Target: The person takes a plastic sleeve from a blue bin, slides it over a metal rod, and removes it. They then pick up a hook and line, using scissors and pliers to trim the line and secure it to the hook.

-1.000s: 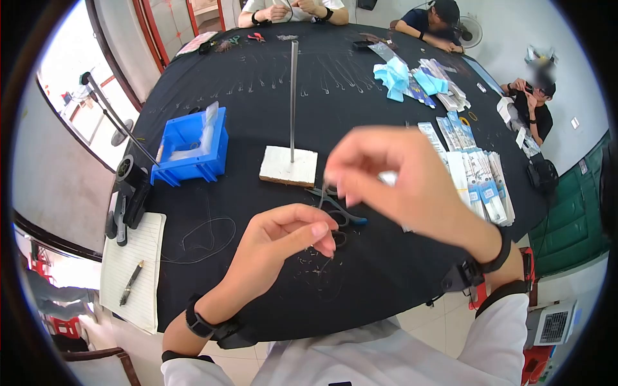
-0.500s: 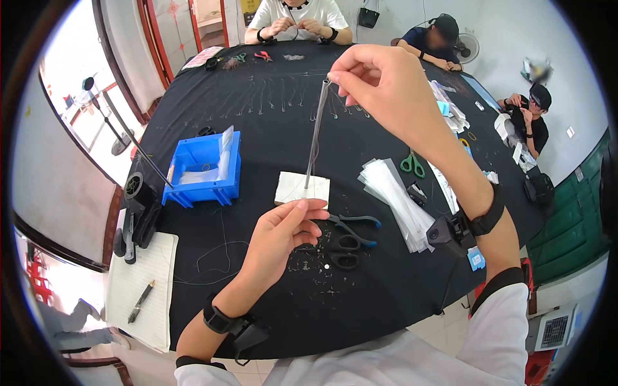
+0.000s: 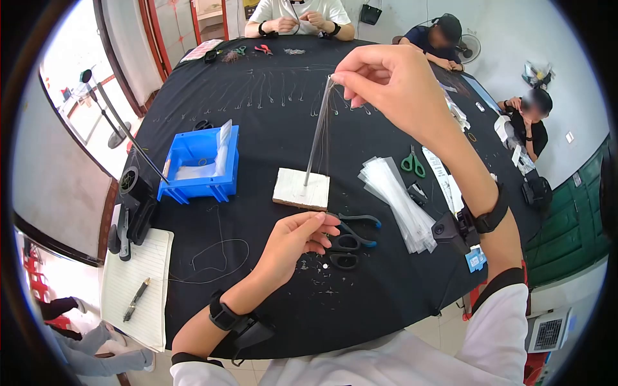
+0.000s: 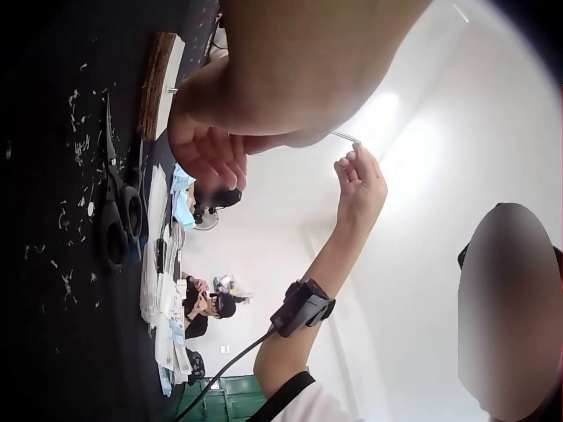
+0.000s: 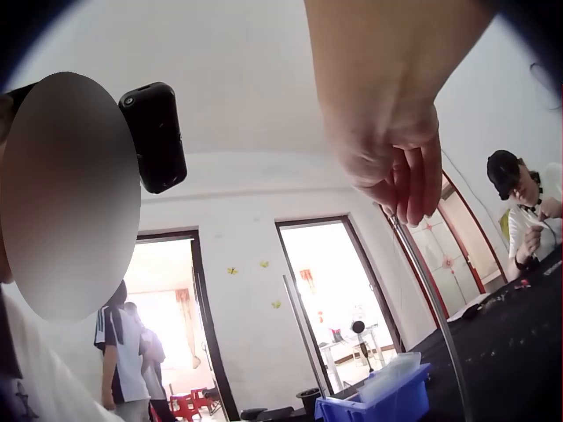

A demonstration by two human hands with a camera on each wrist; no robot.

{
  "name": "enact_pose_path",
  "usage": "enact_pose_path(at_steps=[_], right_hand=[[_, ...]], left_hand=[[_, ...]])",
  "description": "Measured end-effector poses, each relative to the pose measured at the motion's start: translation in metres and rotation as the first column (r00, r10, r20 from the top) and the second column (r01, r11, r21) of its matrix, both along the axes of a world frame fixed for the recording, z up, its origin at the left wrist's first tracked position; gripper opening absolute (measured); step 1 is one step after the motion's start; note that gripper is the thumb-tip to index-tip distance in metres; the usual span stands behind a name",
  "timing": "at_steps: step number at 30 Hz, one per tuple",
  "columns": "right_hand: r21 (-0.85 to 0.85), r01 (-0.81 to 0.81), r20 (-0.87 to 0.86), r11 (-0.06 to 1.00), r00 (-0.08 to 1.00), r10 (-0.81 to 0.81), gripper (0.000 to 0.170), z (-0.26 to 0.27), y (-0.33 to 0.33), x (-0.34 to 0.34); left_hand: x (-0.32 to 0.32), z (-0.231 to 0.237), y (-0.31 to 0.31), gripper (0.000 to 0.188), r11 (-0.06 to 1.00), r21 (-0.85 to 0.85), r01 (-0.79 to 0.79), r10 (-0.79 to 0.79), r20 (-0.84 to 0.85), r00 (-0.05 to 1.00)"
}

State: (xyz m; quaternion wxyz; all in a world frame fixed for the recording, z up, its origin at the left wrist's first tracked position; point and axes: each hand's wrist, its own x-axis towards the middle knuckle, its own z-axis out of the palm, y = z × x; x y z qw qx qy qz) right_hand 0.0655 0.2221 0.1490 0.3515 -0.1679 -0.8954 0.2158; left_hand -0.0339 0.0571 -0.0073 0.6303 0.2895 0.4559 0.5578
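A thin metal rod (image 3: pixel 316 138) rises from a white block (image 3: pixel 301 188) on the black cloth. At the rod's top the right hand (image 3: pixel 393 80) pinches a fine thread between thumb and index finger; dark strands hang beside the rod. Just in front of the block, the left hand (image 3: pixel 290 248) holds thumb and index finger together, and whatever is between them is too fine to make out. The right wrist view shows the right hand (image 5: pixel 400 167) at the tip of the rod (image 5: pixel 444 330).
Pliers (image 3: pixel 360 230) and black scissors (image 3: pixel 344 251) lie right of the left hand. Farther right are clear plastic sleeves (image 3: pixel 399 206) and green scissors (image 3: pixel 412 162). A blue bin (image 3: pixel 199 186), a notebook (image 3: pixel 145 309) and a loop of thread stand left. Other people sit around the far side.
The right hand has risen from near the left hand to the rod's top and stays there. Over the last half second the left hand has shifted slightly right and nearer the body.
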Motion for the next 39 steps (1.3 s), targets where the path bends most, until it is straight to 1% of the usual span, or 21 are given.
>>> enact_pose_path(at_steps=[4,7,10,13,16,19,22,25,28,31,34,37,39], right_hand=[[-0.017,-0.028,-0.032,0.999,0.999,0.027,0.015,-0.004,0.002,0.000],[-0.030,-0.016,-0.048,0.999,0.999,0.015,0.014,-0.002,0.000,0.000],[0.019,0.006,-0.029,1.000,1.000,-0.006,0.014,-0.003,0.001,0.000],[0.117,0.023,-0.045,0.993,0.999,-0.017,0.013,-0.007,0.005,-0.002],[0.155,0.046,-0.044,0.987,0.998,-0.040,0.013,-0.006,0.004,-0.002],[0.106,0.033,-0.045,0.994,0.999,-0.029,0.013,-0.006,0.005,-0.003],[-0.028,0.029,0.033,0.999,0.999,-0.028,0.013,-0.001,0.002,-0.001],[-0.114,0.028,0.049,0.993,0.999,-0.023,0.014,0.002,-0.001,0.000],[-0.224,-0.026,0.037,0.974,0.999,0.035,0.015,0.003,0.001,0.002],[-0.212,-0.073,-0.021,0.975,0.997,0.070,0.017,-0.002,0.010,0.000],[-0.132,-0.028,0.013,0.991,0.999,0.030,0.017,-0.002,0.009,0.000],[0.094,-0.024,-0.008,0.995,1.000,0.025,0.017,-0.007,0.013,-0.001],[0.105,-0.025,0.002,0.994,1.000,0.025,0.017,-0.006,0.011,-0.001]], left_hand=[[0.002,0.000,0.000,0.029,1.000,0.002,0.006,-0.006,-0.008,1.000],[0.003,0.003,-0.001,0.029,1.000,0.004,-0.001,0.001,-0.012,1.000],[0.003,0.005,-0.002,0.029,1.000,0.007,-0.001,0.001,-0.012,1.000],[0.003,0.004,-0.002,0.029,1.000,0.004,0.001,-0.001,-0.008,1.000],[0.004,0.002,-0.002,0.029,1.000,-0.006,0.007,-0.007,0.002,1.000],[0.004,0.002,-0.002,0.029,1.000,-0.009,0.015,-0.015,0.013,1.000],[0.004,0.003,-0.003,0.029,1.000,-0.012,0.022,-0.022,0.018,1.000],[0.004,0.004,-0.003,0.029,0.999,-0.020,0.027,-0.026,0.018,0.999],[0.005,0.004,-0.004,0.028,0.999,-0.021,0.030,-0.029,0.027,0.999],[0.005,0.005,-0.005,0.028,0.999,-0.016,0.040,-0.040,0.042,0.998],[0.005,0.005,-0.005,0.027,0.999,-0.019,0.048,-0.047,0.051,0.998],[0.005,0.002,-0.003,0.027,0.998,-0.032,0.054,-0.052,0.072,0.996],[0.004,-0.002,-0.002,0.027,0.997,-0.044,0.067,-0.062,0.104,0.993]])
